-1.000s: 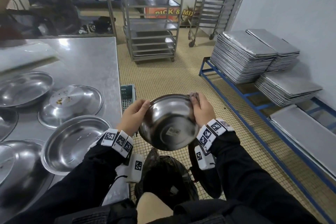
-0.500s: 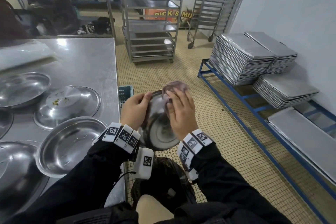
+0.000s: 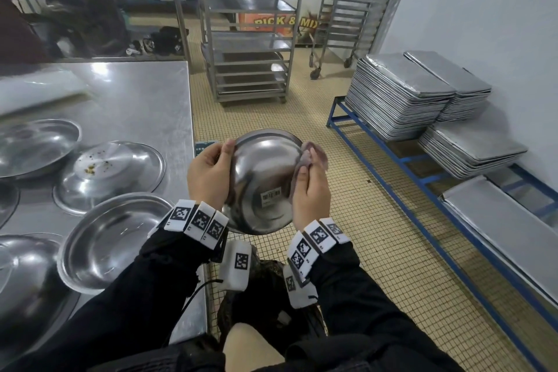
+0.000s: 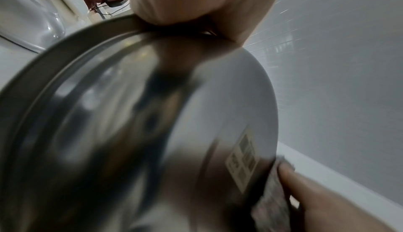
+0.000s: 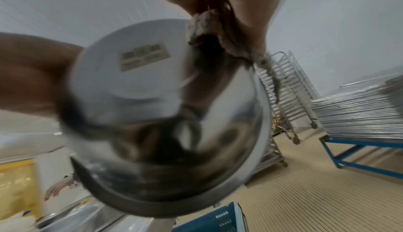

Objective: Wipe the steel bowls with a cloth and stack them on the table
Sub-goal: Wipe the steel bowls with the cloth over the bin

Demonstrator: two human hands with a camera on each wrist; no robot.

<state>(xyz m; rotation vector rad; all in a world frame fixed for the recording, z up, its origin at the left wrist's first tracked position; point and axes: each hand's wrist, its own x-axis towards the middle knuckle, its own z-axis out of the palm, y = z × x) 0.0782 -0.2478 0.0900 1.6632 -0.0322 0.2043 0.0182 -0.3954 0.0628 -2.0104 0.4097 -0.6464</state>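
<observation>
I hold a steel bowl (image 3: 259,172) in the air beside the table's right edge, its outside bottom with a barcode sticker (image 3: 270,195) turned towards me. My left hand (image 3: 208,175) grips the bowl's left rim. My right hand (image 3: 308,187) holds a greyish-pink cloth (image 3: 314,154) against the bowl's right side. The left wrist view shows the bowl (image 4: 152,132) close up, with the cloth (image 4: 272,201) at its lower right. In the right wrist view the cloth (image 5: 207,27) lies on the bowl (image 5: 152,98) near the sticker.
Several wide steel bowls (image 3: 111,238) lie spread on the steel table (image 3: 136,100) at my left, one inverted with crumbs (image 3: 105,172). A blue crate (image 3: 205,146) stands by the table. Stacked trays (image 3: 398,93) sit on a blue rack at right; wheeled racks (image 3: 250,24) stand beyond.
My right hand with the cloth has slid from the middle of the bowl's underside to its right side, so the sticker shows again. The left hand keeps its grip.
</observation>
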